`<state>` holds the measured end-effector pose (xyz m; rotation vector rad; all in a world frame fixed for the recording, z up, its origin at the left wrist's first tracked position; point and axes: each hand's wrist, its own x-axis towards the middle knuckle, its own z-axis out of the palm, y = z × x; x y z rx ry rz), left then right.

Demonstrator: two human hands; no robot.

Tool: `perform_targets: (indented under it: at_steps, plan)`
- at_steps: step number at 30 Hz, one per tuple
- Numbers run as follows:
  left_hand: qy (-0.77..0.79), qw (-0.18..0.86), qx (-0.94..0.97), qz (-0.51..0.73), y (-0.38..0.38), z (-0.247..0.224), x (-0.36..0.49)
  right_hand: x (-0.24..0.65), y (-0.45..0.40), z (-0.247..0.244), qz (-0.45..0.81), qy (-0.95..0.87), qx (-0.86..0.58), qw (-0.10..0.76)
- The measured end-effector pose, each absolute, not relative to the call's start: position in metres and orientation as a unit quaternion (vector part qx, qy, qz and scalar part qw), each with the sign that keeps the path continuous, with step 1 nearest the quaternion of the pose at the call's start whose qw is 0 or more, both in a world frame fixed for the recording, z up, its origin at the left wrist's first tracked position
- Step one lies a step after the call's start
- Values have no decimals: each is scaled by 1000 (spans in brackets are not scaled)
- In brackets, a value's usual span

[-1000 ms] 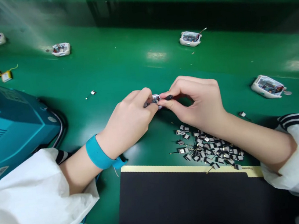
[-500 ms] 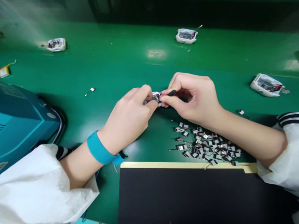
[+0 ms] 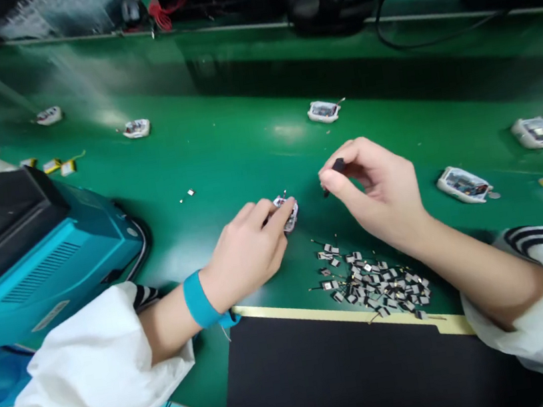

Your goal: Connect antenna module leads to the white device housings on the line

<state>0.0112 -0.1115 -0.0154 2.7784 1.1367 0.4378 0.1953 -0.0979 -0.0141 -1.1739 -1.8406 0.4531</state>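
My left hand (image 3: 245, 251), with a teal band on its wrist, grips a small white device housing (image 3: 292, 219) with circuitry inside. Its fingers cover much of the housing, and one fingertip presses on its upper edge. Off to the right, my right hand (image 3: 380, 185) is raised over the green mat and pinches a slim black tool (image 3: 338, 166); I cannot make out what kind. Below it lies a pile of small square modules with short black leads (image 3: 383, 282). A single similar module (image 3: 190, 192) lies apart, left of the housing.
More open white housings sit around the mat, one at the back (image 3: 323, 112) and one at right (image 3: 464, 184). A teal machine (image 3: 71, 252) stands at left, near yellow batteries (image 3: 51, 166). A black board (image 3: 355, 367) lies at the front edge.
My right hand has drawn away from the housing to the right, still pinching the black tool. My left hand stays on the housing, its fingers shifted. The view has tilted up.
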Motion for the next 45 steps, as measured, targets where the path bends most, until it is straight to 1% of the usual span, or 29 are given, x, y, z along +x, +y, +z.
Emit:
perform_targets:
  at_steps: [2,5,7,10,15,19,22,26,28,33,36,41,45]
  plan:
    - [371,126,898,201,-114,-13,9,203,-95,-8,170,-770,-488,375]
    - [354,199,879,250,-107,-14,5,206,-95,-7,168,-827,-483,234]
    - [330,227,887,228,-97,-17,4,202,-98,-9,177,-847,-468,177]
    - [285,255,907,175,-84,-22,2,195,-105,-13,168,-862,-458,139]
    - [257,268,915,158,-76,-22,-5,189,-109,-19,91,-906,-393,128]
    - [239,284,915,157,-76,-22,-10,187,-110,-25,53,-924,-346,154]
    - [275,269,902,199,-79,-25,-8,183,-112,-28,-12,-918,-359,168]
    - [316,236,879,268,-88,-28,-4,175,-114,-24,-98,-901,-392,155]
    - [320,218,876,289,-92,-28,-2,171,-115,-21,-111,-893,-409,153]
    - [330,173,878,301,-96,-27,-1,163,-119,-13,-85,-880,-439,164]
    - [345,162,871,311,-97,-26,-1,160,-120,-10,-95,-874,-448,163]
    - [350,184,859,326,-99,-25,-1,162,-118,-9,-156,-872,-428,181]
    - [364,261,830,333,-97,-26,0,167,-112,-13,-179,-881,-382,216]
